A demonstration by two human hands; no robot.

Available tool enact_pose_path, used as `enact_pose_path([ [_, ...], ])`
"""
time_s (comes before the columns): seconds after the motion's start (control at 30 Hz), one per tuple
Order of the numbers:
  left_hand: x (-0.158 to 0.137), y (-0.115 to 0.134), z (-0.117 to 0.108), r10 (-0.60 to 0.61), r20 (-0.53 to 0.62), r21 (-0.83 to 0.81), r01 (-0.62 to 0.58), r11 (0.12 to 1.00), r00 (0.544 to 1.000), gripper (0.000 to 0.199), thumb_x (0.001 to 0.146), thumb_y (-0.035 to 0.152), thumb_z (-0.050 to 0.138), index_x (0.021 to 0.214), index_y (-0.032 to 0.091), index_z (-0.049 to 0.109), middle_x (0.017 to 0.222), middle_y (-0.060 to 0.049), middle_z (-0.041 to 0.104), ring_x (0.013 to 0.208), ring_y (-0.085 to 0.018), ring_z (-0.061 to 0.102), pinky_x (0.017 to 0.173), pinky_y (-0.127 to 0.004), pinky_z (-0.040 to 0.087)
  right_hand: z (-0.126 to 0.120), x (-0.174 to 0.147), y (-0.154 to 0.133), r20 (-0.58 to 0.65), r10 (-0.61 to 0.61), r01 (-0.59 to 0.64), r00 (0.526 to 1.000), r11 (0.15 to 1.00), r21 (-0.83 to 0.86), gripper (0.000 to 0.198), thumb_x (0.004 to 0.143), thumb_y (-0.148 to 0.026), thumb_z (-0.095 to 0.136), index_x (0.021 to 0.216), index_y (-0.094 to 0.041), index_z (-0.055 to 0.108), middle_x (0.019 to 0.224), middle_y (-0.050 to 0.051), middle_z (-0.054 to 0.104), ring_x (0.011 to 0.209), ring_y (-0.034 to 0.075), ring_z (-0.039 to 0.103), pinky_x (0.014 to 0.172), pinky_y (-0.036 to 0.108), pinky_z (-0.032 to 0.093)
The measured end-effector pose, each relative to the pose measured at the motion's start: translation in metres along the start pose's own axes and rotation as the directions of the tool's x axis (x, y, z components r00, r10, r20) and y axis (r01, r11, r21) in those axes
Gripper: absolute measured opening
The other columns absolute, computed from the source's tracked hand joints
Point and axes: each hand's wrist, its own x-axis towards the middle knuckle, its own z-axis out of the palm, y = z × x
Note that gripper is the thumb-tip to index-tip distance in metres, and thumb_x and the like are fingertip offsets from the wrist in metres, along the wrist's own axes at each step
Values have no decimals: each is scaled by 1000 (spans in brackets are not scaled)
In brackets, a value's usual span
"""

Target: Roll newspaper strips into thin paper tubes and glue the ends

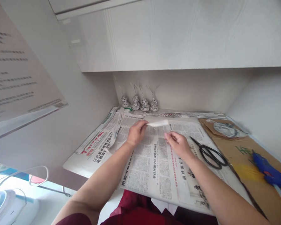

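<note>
My left hand (138, 131) is closed, its thumb and fingers pinching one end of a narrow white paper strip (158, 124). The strip points to the right, above the newspaper (145, 168) spread over the table. Just below the strip's free end is my right hand (177, 143), apart from it. Its fingers are curled and pinched together; whatever may be between them is too small to make out. Black-handled scissors (212, 155) lie on the newspaper to the right of my right hand, blades toward the back left.
Several gourd-shaped figures of coiled newspaper (144, 104) stand at the back wall. Thin rolled paper sticks (182, 114) lie along the rear edge. At right, a cardboard sheet (253, 184) bears a blue glue gun (269, 170) and a plastic bag (228, 129). An overhead cabinet (178, 34) overhangs the back.
</note>
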Motion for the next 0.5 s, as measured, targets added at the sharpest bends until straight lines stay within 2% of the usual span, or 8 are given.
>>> enact_pose_path([
  [0.07, -12, 16, 13, -27, 119, -148, 45, 988, 992, 17, 74, 19, 62, 87, 27, 71, 91, -5, 66, 93, -20, 59, 89, -29, 40, 5, 0, -3, 7, 21, -22, 1000, 986, 166, 29, 77, -46, 62, 89, -21, 66, 80, 4, 67, 70, 16, 59, 62, 25, 45],
  [0.13, -21, 26, 23, -32, 207, -179, 70, 981, 978, 21, 71, 19, 65, 90, 28, 71, 93, -6, 67, 95, -22, 59, 90, -30, 39, 9, 1, -3, 20, 94, -95, 995, 937, 337, 34, 75, -46, 63, 97, -21, 66, 73, 2, 65, 62, 14, 56, 53, 24, 42],
  [0.27, -30, 28, 23, -95, 193, -74, 111, 991, 977, 36, 64, 16, 70, 98, 27, 68, 89, -5, 69, 83, -23, 61, 82, -29, 42, 2, 8, 3, 57, 270, -248, 961, 757, 604, 31, 72, -46, 67, 88, -19, 68, 62, 0, 57, 49, 10, 47, 40, 22, 35],
  [0.37, -36, 27, -1, -147, 221, 46, 140, 989, 964, 20, 62, 19, 72, 81, 26, 69, 72, -4, 67, 66, -21, 59, 67, -26, 41, -9, 14, 10, 56, 363, -289, 930, 630, 721, 26, 72, -40, 69, 88, -20, 69, 67, 0, 58, 50, 8, 48, 38, 20, 37],
  [0.43, -44, 28, -27, -180, 230, 136, 151, 979, 956, 4, 65, 25, 70, 66, 25, 67, 60, -3, 62, 56, -19, 54, 60, -25, 39, -15, 17, 15, 49, 409, -305, 911, 589, 748, 23, 75, -38, 67, 91, -22, 68, 68, 0, 58, 48, 8, 48, 37, 19, 37],
  [0.5, -57, 29, -58, -235, 177, 222, 193, 956, 956, 10, 63, 32, 72, 60, 25, 65, 56, -3, 59, 55, -20, 53, 60, -26, 39, -19, 19, 18, 52, 438, -325, 898, 579, 747, 20, 77, -37, 65, 90, -21, 67, 66, -1, 58, 46, 8, 47, 35, 19, 37],
])
